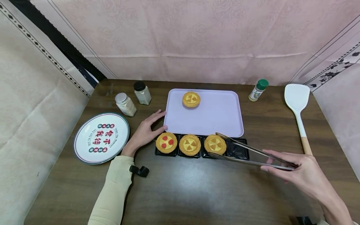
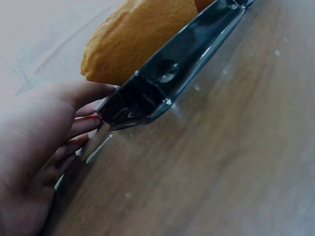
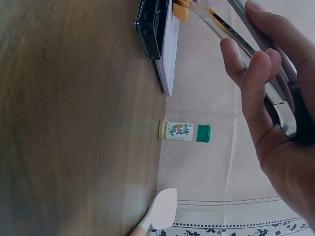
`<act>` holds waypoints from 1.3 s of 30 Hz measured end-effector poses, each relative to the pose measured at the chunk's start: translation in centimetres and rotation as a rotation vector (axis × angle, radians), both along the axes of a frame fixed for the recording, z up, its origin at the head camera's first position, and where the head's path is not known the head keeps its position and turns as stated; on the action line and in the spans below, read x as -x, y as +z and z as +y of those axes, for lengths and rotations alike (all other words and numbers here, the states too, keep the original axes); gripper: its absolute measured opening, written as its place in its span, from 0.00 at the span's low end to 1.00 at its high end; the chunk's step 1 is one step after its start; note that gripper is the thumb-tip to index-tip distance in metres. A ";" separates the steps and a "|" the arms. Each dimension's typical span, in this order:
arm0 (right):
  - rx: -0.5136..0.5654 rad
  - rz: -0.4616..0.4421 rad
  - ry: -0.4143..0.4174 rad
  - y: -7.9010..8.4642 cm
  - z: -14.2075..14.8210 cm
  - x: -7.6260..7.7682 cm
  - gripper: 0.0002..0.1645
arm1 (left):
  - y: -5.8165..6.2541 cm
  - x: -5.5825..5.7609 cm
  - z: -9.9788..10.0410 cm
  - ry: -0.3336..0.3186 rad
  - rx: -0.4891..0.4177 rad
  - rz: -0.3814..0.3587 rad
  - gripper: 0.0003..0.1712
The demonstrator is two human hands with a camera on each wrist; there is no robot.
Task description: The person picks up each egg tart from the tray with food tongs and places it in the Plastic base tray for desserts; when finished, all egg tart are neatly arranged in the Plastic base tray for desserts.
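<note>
My right hand [image 1: 303, 168] grips metal tongs [image 1: 253, 162], whose spread arms lie either side of the third yellow tart [image 1: 215, 144]. That tart sits in a black compartment tray [image 1: 237, 150]; whether the tongs touch it, I cannot tell. To its left are a plain yellow tart [image 1: 189, 145] and one with red spots [image 1: 166, 142]. My left hand [image 1: 144, 132] has its fingers extended at the left edge of the lilac tray [image 1: 213, 120], with the thumb by the black tray's corner. Another tart [image 1: 191, 99] rests on the lilac tray's upper left.
A round white plate [image 1: 95, 151] with red characters lies at the left. Behind the left hand stand a white-capped jar [image 1: 126, 106] and a black-capped jar [image 1: 143, 93]. At the back right are a green-capped bottle [image 1: 257, 90] and a white spatula [image 1: 297, 97].
</note>
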State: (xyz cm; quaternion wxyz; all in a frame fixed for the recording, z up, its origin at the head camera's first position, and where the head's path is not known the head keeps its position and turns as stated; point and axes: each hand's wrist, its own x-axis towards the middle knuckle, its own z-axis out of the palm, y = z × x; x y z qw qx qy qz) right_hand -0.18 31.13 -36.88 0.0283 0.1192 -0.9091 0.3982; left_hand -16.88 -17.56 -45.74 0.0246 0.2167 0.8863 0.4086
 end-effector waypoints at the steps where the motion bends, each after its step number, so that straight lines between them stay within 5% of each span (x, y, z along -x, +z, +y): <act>1: -0.006 -0.003 -0.007 0.0 0.0 0.0 0.29 | 0.0 0.0 0.0 0.002 -0.001 0.000 0.37; 12: 0.053 -0.075 -0.106 1.4 -0.2 0.7 0.31 | 0.1 0.2 -0.1 0.003 0.003 0.001 0.37; 24: 0.235 -0.124 -0.136 2.4 -2.9 6.7 0.31 | -0.1 0.0 -0.1 0.004 0.001 0.002 0.36; 29: 0.274 -0.079 -0.139 2.7 -5.6 8.9 0.29 | -0.2 0.0 -0.1 0.003 0.002 -0.002 0.37; 34: 0.265 -0.030 -0.160 3.0 -8.4 10.5 0.28 | -0.1 -0.1 0.0 0.000 0.002 -0.006 0.36; 39: 0.193 0.039 -0.156 1.3 -9.7 12.3 0.29 | -0.2 -0.2 0.0 -0.005 -0.011 -0.001 0.36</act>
